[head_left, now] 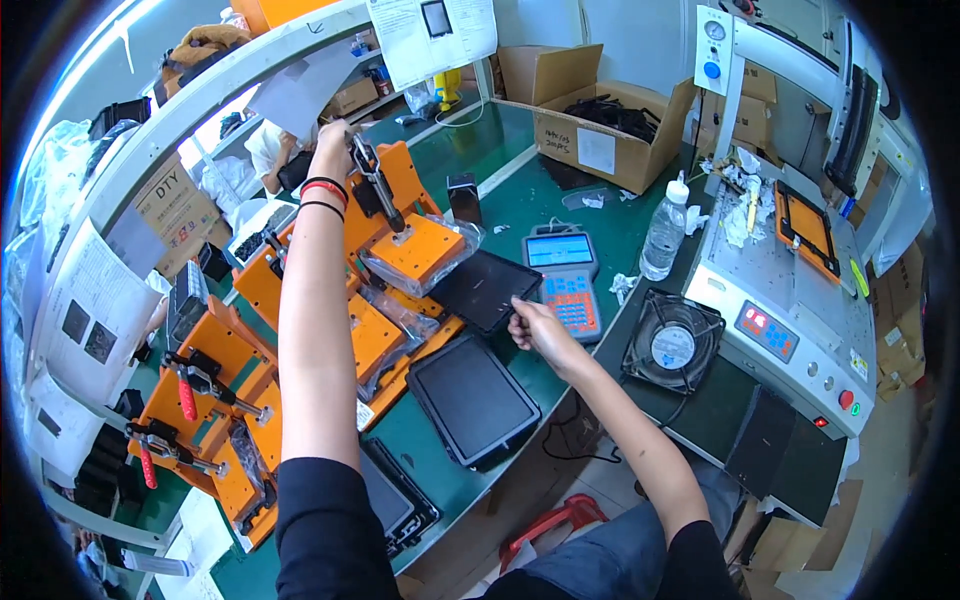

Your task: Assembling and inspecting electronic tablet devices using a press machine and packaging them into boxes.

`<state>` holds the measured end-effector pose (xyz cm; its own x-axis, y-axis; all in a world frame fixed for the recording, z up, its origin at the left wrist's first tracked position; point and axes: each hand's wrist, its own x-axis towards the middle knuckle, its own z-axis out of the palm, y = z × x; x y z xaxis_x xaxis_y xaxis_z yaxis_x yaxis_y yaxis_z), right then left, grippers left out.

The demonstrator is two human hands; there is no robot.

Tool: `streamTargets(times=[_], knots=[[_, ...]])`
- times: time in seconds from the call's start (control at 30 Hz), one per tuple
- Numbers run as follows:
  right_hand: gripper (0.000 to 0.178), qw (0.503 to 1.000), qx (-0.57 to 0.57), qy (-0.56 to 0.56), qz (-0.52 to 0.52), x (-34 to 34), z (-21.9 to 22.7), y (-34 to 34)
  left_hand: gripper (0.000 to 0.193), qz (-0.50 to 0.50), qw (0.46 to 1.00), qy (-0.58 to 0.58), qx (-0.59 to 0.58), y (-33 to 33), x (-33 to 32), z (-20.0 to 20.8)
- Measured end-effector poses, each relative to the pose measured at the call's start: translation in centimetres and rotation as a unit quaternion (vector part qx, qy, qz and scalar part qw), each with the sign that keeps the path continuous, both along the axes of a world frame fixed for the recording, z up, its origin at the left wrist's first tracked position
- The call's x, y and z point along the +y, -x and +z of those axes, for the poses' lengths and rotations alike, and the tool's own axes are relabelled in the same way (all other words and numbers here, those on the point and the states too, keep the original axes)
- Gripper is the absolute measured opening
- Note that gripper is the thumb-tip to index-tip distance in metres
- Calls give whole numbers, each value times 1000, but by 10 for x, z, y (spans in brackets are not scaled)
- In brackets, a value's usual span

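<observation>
My left hand (332, 152) reaches far forward, closed round the handle of a toggle clamp (374, 188) on an orange fixture (405, 180). That clamp's tip rests on an orange block (418, 252) with clear plastic film round its edges. My right hand (540, 335) pinches the near right corner of a thin, flat black panel (484, 288), whose far left end lies close to the block. Nearer to me on the green table is a black tablet-like frame (475, 398). Another dark framed piece (388, 490) lies partly behind my left forearm.
More orange fixtures (262, 420) with red-handled clamps line the left. A keypad device (565, 282) with a lit screen sits beyond my right hand. Rightward are a clear bottle (664, 235), a fan (672, 342) and a grey machine (770, 300). An open carton (610, 130) stands behind.
</observation>
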<state>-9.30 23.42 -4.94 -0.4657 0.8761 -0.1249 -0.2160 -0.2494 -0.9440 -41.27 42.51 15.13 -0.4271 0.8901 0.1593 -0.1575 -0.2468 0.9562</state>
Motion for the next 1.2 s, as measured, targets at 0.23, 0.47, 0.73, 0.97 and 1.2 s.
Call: streamTargets(times=[0.23,0.47,0.73,0.97,1.2], knots=[[35,995,-82,-7,62,65,-20,41,15,0,997,16,77,-22,14,-9],[40,958,-223,-82,163,71,-12,69,4,48,998,6,35,-33,-37,17],[27,901,-359,-222,95,81,0,94,8,62,998,-14,19,-23,-30,16],[23,983,-46,-147,95,61,10,82,18,52,995,-37,78,-20,-32,14],[19,989,56,-59,127,67,2,86,7,108,994,0,18,-19,-20,15]])
